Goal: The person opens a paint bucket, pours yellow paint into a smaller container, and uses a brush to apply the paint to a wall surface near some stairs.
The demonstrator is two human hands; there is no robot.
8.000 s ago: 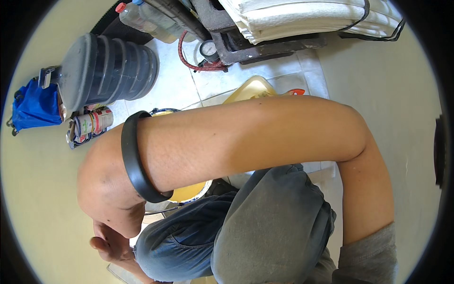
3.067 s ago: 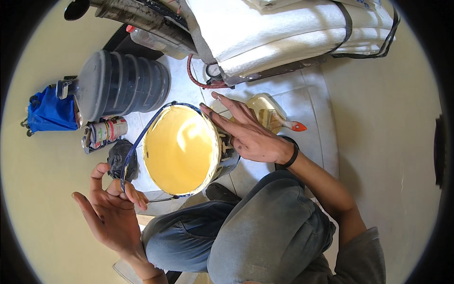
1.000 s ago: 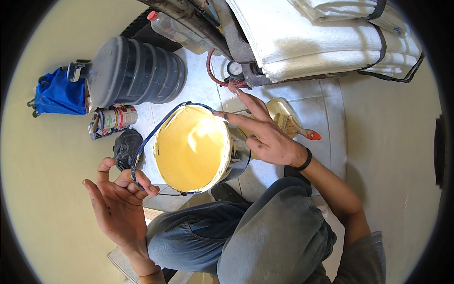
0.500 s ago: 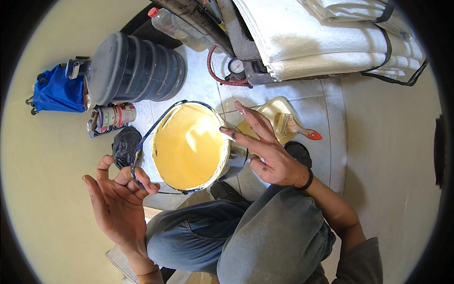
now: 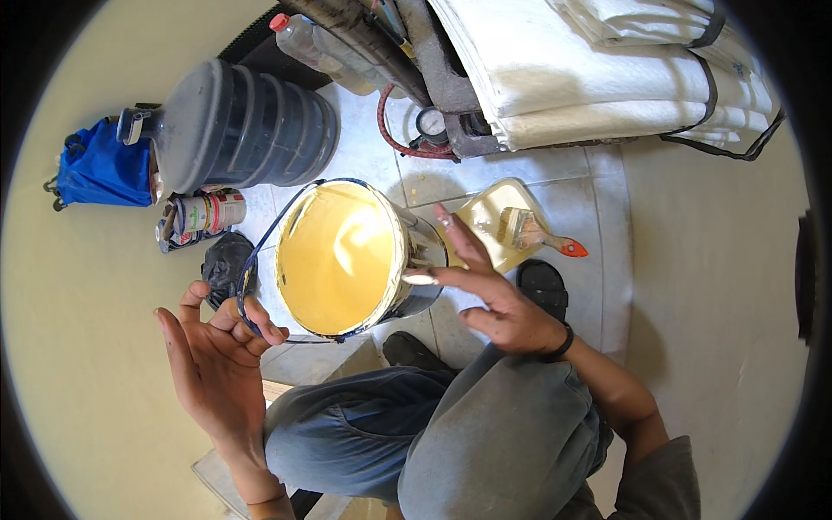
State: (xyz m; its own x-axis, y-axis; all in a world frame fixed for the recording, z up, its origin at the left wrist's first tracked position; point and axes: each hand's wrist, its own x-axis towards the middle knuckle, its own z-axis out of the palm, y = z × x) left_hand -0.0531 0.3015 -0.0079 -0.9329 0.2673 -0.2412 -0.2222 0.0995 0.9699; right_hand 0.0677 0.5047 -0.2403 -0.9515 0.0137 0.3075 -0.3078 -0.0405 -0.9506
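A paint bucket (image 5: 334, 260) with pale yellow paint inside is tilted toward me. My left hand (image 5: 221, 364) has one or more fingers hooked on its dark wire handle (image 5: 249, 270), the other fingers apart. My right hand (image 5: 494, 299) is open at the bucket's right side, fingers spread, a pale smear on one fingertip near the rim; I cannot tell whether it touches. Right of the bucket, a yellow paint tray (image 5: 475, 212) holds a paintbrush (image 5: 546, 238) with a red-tipped handle.
Behind the bucket are a large water jug (image 5: 247, 126), plastic bottles (image 5: 303, 52), a gauge with red hose (image 5: 431, 126) and stacked white sacks (image 5: 581, 78). At left lie a blue bag (image 5: 104, 165), cans (image 5: 208, 212) and a black bag (image 5: 225, 269). My knees and feet are below.
My right arm, earlier across the view, is back on the right. Since a second ago that hand has slid downward along the bucket's rim, and a pale smear shows on its fingertip.
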